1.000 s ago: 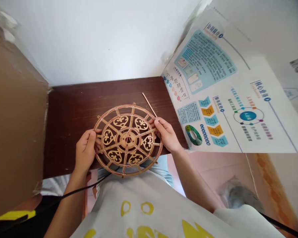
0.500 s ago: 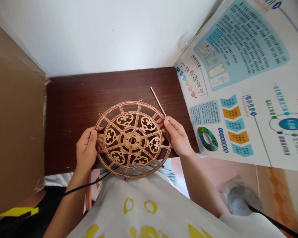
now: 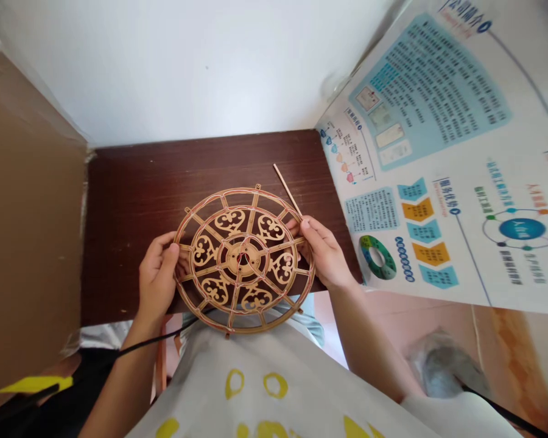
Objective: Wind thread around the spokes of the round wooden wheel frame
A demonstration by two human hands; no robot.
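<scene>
Between my hands is a round, light-brown openwork wheel frame, with spokes, scroll ornaments and thin reddish wires along its rings. My left hand grips its left rim, thumb on top and fingers behind. On the opposite rim, my right hand is closed, its fingertips partly hidden behind the wheel. A thin pale stick juts up and away from my right thumb and finger, pinched in that same hand. The wheel is held above the table's near edge, tilted slightly toward me.
The dark brown table meets a white wall at the back. Cardboard stands at the left, a printed poster board at the right. A black cable runs below my left wrist. A clear plastic bag is low at right.
The view has shifted slightly, so the poster appears further left. Both hands keep their hold on the wheel, whose near edge dips a little lower; the stick stays in my right hand.
</scene>
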